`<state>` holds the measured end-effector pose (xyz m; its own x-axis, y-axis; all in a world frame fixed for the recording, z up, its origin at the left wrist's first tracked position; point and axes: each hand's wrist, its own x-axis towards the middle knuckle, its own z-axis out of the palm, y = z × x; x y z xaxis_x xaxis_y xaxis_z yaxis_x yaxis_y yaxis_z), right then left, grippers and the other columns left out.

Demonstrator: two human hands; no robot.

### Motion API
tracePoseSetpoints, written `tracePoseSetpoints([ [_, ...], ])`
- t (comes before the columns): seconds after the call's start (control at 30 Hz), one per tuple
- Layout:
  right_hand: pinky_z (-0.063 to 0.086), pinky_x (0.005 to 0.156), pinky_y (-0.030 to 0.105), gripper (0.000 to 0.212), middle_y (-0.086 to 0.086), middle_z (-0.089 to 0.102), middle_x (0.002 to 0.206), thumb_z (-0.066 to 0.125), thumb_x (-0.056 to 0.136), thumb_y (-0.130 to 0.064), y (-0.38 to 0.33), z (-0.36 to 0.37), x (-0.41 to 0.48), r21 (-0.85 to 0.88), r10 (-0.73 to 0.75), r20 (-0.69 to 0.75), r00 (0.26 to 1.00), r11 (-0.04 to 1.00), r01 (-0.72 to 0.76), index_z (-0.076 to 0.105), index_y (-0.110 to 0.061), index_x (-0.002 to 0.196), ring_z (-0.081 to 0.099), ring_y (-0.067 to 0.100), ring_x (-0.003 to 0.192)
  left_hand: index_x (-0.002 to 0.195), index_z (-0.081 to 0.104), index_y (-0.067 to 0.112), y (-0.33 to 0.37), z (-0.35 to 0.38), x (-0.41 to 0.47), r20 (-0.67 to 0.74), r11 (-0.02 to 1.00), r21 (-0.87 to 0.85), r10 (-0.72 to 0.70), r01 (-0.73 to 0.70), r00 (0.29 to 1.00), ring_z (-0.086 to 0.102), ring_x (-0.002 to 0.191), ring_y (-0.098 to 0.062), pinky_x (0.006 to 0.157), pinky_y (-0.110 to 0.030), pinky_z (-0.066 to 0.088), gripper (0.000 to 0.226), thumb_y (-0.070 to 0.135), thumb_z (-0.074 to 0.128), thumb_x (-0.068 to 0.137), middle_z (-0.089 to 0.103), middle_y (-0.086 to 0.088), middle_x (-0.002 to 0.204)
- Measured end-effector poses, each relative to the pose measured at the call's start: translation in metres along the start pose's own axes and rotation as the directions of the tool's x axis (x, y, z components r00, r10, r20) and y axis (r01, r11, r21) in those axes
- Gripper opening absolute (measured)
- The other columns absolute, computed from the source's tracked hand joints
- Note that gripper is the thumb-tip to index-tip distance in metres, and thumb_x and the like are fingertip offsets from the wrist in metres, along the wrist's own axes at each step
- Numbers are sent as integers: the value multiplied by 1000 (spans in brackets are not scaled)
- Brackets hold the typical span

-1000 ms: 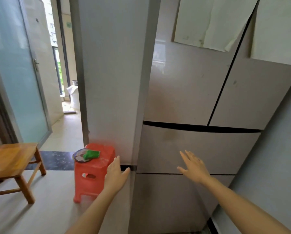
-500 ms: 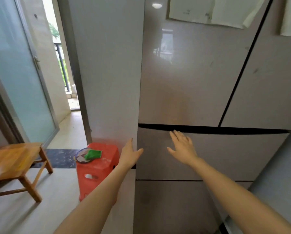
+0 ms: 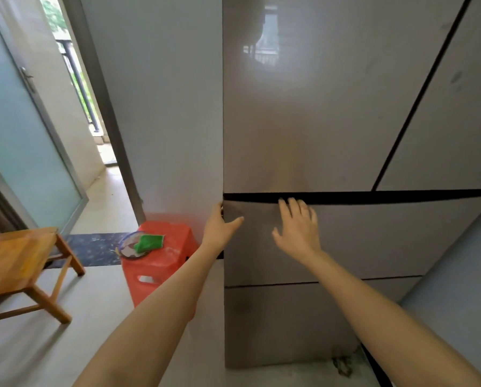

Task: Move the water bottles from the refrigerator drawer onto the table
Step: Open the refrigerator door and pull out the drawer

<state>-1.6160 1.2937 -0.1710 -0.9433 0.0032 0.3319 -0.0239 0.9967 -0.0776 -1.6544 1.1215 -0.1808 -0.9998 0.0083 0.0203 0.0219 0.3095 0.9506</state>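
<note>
The beige refrigerator's middle drawer (image 3: 387, 241) is closed, with a dark gap along its top edge. My left hand (image 3: 219, 227) grips the drawer's upper left corner: the thumb lies on the front and the fingers go round the side edge. My right hand (image 3: 297, 227) rests flat on the drawer front, fingers straight, their tips at the top gap. No water bottles are in view. The low wooden table (image 3: 16, 261) stands on the floor at the far left.
A red plastic stool (image 3: 161, 263) with a green cloth (image 3: 150, 241) stands against the refrigerator's left side. A second drawer (image 3: 289, 325) sits below, two upper doors (image 3: 303, 107) above. A grey wall (image 3: 457, 275) is close on the right, a frosted glass door (image 3: 16, 135) on the left.
Both hands have risen and reached the middle drawer. The left hand now grips its left corner, and the right hand's fingertips have reached the top gap. The view has moved closer.
</note>
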Motion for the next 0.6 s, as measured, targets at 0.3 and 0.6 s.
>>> tracePoseSetpoints([
  [0.3,17,111,43,72,12,22,149,53,85,-35,-18,-12,-7,-99,128,71,989,988,-121,20,-11,144,16,31,139,121,46,13,-3,-8,-11,99,998,-65,7,-1,995,56,110,-22,96,-39,46,44,22,66,83,57,-7,123],
  [0.6,27,109,49,81,15,33,146,71,74,-31,-6,-23,-100,-116,173,8,985,978,-170,32,-7,140,21,33,140,87,40,25,-17,6,-115,45,974,136,174,-178,984,51,75,-8,60,-21,39,36,37,72,75,52,5,86],
])
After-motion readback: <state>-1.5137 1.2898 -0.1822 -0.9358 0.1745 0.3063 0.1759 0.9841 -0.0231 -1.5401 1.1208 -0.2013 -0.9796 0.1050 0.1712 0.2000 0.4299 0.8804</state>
